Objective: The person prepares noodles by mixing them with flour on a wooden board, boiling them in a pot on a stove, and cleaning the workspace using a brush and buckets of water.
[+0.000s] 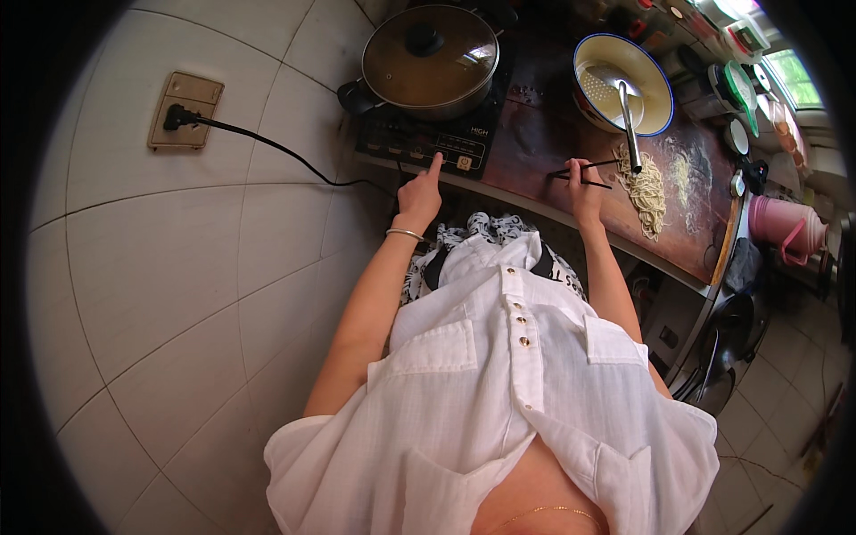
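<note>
My left hand [420, 195] points with its index finger at the control panel of a black induction cooktop [394, 142], the fingertip on or just over it near the power button. On the cooktop stands a pan [431, 63] under a glass lid with a black knob. My right hand [583, 187] holds a pair of dark chopsticks [597, 184] over the wooden board [528, 154]. Just right of their tips lies a heap of noodles [645, 197]. Behind it, a blue-rimmed enamel basin [623, 83] holds a perforated ladle [627, 124], whose metal handle sticks out over the noodles.
White flour [683, 175] is scattered right of the noodles. Jars and containers [739, 97] line the counter's back right. A pink thermos [786, 227] stands beyond the board's right edge. The cooktop's side has a black cord [281, 150] running to a wall socket [186, 110].
</note>
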### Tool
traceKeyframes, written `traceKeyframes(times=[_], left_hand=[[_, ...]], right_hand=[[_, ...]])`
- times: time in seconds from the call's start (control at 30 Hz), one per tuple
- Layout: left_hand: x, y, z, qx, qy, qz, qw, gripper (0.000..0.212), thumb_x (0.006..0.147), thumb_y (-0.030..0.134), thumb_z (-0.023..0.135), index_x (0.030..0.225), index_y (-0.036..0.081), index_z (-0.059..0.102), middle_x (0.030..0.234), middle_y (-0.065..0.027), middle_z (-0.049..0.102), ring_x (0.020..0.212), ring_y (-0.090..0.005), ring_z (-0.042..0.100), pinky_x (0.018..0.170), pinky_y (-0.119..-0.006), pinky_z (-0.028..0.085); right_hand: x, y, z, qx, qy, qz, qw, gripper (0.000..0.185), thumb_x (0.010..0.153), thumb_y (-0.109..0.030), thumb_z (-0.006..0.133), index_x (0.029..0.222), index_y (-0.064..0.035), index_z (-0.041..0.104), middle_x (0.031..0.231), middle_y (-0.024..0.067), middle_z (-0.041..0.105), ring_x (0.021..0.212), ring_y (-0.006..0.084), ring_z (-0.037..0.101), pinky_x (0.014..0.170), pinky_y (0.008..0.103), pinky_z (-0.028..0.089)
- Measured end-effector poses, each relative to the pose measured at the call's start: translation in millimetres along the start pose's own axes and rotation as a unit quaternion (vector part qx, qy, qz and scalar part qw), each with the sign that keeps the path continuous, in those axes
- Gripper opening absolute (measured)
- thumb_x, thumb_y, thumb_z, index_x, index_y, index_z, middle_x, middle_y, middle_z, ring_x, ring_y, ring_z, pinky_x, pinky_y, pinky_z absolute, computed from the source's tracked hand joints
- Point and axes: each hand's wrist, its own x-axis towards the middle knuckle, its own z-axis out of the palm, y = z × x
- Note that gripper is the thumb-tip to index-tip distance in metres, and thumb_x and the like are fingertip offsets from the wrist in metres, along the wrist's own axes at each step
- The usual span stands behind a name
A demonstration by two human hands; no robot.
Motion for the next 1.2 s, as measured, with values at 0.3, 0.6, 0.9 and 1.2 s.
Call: traceKeyframes(times=[0.3, 0.6, 0.9, 1.2], left_hand=[[21.9, -27.4, -86.9, -0.239, 0.496, 0.051, 0.833, 0.022, 0.086, 0.008, 0.047, 0.107, 0.006, 0.054, 0.102, -0.0141, 0.055, 0.093, -0.0315, 0.053, 0.082, -0.039, 0.044], [126.0, -91.3, -138.6, -0.177, 0.372, -0.16, 0.897, 0.032, 0.09, 0.028, 0.042, 0.104, 0.004, 0.057, 0.101, -0.0203, 0.059, 0.094, -0.0399, 0.054, 0.082, -0.046, 0.043], [137.6, -83.8, -118.0, -0.211, 0.39, -0.202, 0.873, 0.028, 0.09, 0.026, 0.04, 0.093, 0.008, 0.062, 0.091, -0.017, 0.064, 0.086, -0.0386, 0.059, 0.073, -0.048, 0.047], [133.6, -81.6, -120.2, -0.196, 0.402, -0.221, 0.867, 0.027, 0.09, 0.026, 0.041, 0.092, 0.01, 0.063, 0.088, -0.0164, 0.065, 0.083, -0.039, 0.06, 0.071, -0.048, 0.048]], right_hand=[[-0.4, 1.6, -2.6, -0.014, -0.013, 0.019, 1.0, 0.015, 0.088, -0.019, 0.058, 0.087, -0.004, 0.062, 0.075, 0.0132, 0.063, 0.066, 0.0268, 0.062, 0.059, 0.0337, 0.048], [2.4, -18.0, -2.6, -0.058, 0.01, -0.028, 0.998, 0.015, 0.088, -0.02, 0.059, 0.085, -0.0052, 0.061, 0.071, 0.0135, 0.062, 0.064, 0.0295, 0.062, 0.056, 0.0355, 0.048], [-3.3, -9.0, -4.5, -0.004, 0.015, 0.002, 1.0, 0.014, 0.088, -0.017, 0.058, 0.086, -0.0034, 0.061, 0.075, 0.0134, 0.063, 0.067, 0.0261, 0.063, 0.059, 0.0337, 0.048], [-0.1, -5.4, 0.9, -0.037, 0.02, -0.046, 0.998, 0.012, 0.091, -0.014, 0.055, 0.09, -0.0035, 0.061, 0.071, 0.0047, 0.062, 0.052, 0.0098, 0.055, 0.049, 0.0241, 0.043]])
